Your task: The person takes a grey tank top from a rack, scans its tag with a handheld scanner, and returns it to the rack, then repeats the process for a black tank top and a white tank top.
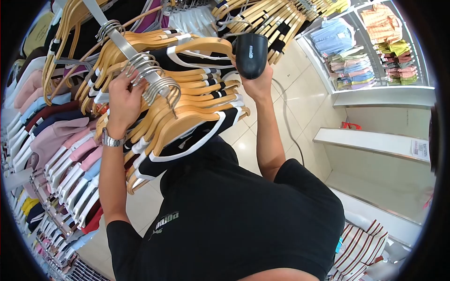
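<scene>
At 9 o'clock, pink, blue, white and dark garments (70, 140) on white hangers pack the side of the view. At 10 o'clock the left hand (125, 100), a silver metal watch (113, 138) on its wrist, has its fingers curled in against bunched silver wire hooks (157, 86); I cannot tell whether they grip one. The hooks hang on a flat, shiny metal bar (124, 45) that slants in from 11 o'clock. Below them, pale wooden hangers (176, 127) carrying black-and-white garments (206, 136) sit tightly overlapped, crowding the space between the two hands and covering most of one another.

The black T-shirt (243, 210) of the person fills 6 o'clock. Between 12 and 1 o'clock is a rounded black handheld scanner (251, 56), its head beside the nearest wooden hangers; the right hand (260, 84) is wrapped round it from below. A thin grey cable (291, 126) trails over the pale tiled floor (243, 145) at 2 to 3 o'clock. More wooden hangers (272, 23) crowd 1 o'clock.

From 2 to 4 o'clock stands a white shelving unit (375, 97). Its upper bay holds a light blue shirt (333, 37), an orange shirt (382, 23) and rows of coloured clothes (354, 70) below them; a lower bay holds a small red object (351, 125). Striped cloth (361, 248) lies at 4 o'clock.
</scene>
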Action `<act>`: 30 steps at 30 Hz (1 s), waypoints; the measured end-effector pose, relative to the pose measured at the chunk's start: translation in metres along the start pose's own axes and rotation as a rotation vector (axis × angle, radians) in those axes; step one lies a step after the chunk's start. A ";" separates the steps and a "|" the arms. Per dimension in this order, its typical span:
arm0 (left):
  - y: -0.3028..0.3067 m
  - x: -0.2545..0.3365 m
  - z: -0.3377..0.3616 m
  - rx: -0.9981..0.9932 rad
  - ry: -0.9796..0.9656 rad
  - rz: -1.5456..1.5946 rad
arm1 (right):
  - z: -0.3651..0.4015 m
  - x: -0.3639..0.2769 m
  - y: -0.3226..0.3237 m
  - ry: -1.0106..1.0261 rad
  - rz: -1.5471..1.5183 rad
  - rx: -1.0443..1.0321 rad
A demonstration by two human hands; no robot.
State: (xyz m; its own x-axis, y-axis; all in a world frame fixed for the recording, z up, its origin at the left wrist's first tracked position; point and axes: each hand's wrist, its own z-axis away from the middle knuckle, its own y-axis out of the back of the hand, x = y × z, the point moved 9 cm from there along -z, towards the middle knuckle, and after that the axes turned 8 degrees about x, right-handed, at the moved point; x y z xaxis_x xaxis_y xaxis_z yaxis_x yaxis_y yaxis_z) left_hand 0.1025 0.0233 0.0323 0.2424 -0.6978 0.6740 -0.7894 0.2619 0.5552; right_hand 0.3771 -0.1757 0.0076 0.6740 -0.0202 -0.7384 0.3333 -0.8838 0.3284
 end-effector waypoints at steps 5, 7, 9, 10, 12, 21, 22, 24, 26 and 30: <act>0.000 0.003 0.000 -0.045 0.084 0.007 | 0.003 -0.011 0.012 -0.021 0.033 -0.013; 0.005 0.011 0.001 0.027 -0.002 0.027 | 0.007 0.013 0.022 -0.052 0.008 0.035; 0.006 0.010 0.001 0.028 -0.001 0.012 | 0.007 0.029 0.038 -0.060 0.020 0.069; 0.005 0.011 0.001 0.026 0.002 0.007 | 0.007 0.033 0.046 -0.059 0.038 0.082; 0.005 0.009 0.002 0.016 0.040 -0.018 | 0.009 0.042 0.064 -0.063 0.077 0.111; 0.000 -0.036 0.006 0.078 -0.033 0.005 | 0.038 0.077 0.158 -0.112 0.276 0.158; -0.002 -0.055 0.008 0.106 -0.018 0.029 | 0.041 0.083 0.170 -0.085 0.295 0.160; -0.003 -0.060 0.009 0.081 0.002 0.058 | 0.044 0.089 0.193 -0.080 0.321 0.163; -0.001 -0.018 0.004 0.040 -0.017 0.084 | 0.044 0.091 0.218 -0.069 0.366 0.167; 0.003 -0.022 0.004 0.037 -0.017 0.016 | 0.042 0.086 0.258 -0.059 0.413 0.153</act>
State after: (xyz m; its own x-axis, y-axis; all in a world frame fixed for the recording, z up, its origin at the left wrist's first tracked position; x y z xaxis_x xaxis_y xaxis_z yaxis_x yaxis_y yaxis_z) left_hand 0.0926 0.0367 0.0174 0.2198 -0.7051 0.6741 -0.8135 0.2489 0.5256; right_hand 0.4941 -0.4253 0.0042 0.6898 -0.4091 -0.5974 -0.0604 -0.8547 0.5156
